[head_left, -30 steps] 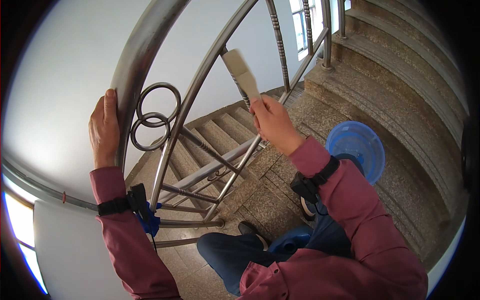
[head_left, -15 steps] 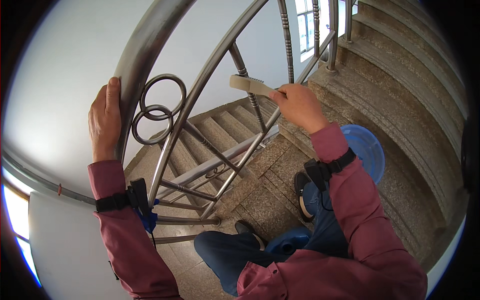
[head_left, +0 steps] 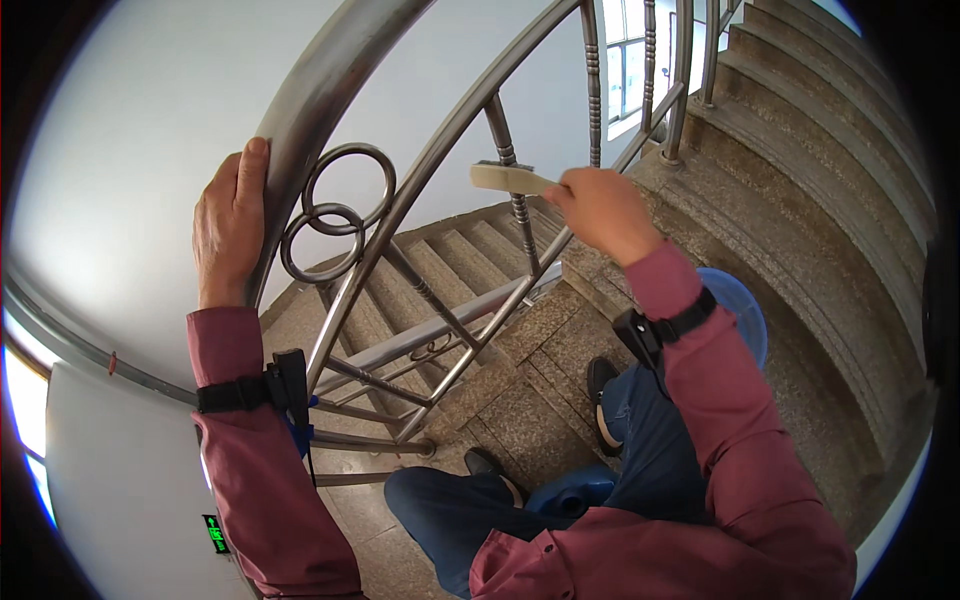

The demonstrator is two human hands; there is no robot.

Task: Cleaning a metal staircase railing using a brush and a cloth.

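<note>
My left hand (head_left: 228,228) is wrapped round the outer side of the thick metal handrail (head_left: 325,85), its thumb lying up along the rail. In my right hand (head_left: 605,215) is the handle of a pale scrubbing brush (head_left: 500,179), held level with its dark bristles facing up and away from me. The brush head crosses in front of a ribbed metal baluster (head_left: 524,230); whether the bristles touch it I cannot tell. Two interlocked metal rings (head_left: 322,243) sit between the handrail and the lower rail (head_left: 447,112), close to my left hand.
Stone stairs climb at the right (head_left: 790,205), and another flight drops beyond the railing (head_left: 425,262). A blue basin or bucket (head_left: 748,315) stands on a step behind my right forearm. Between my feet is a blue plastic object (head_left: 572,490). A green lit sign (head_left: 215,534) hangs lower left.
The view has shifted slightly, so the railing appears farther right. The brush has tilted to nearly level, its bristles less visible. My left hand stays on the handrail.
</note>
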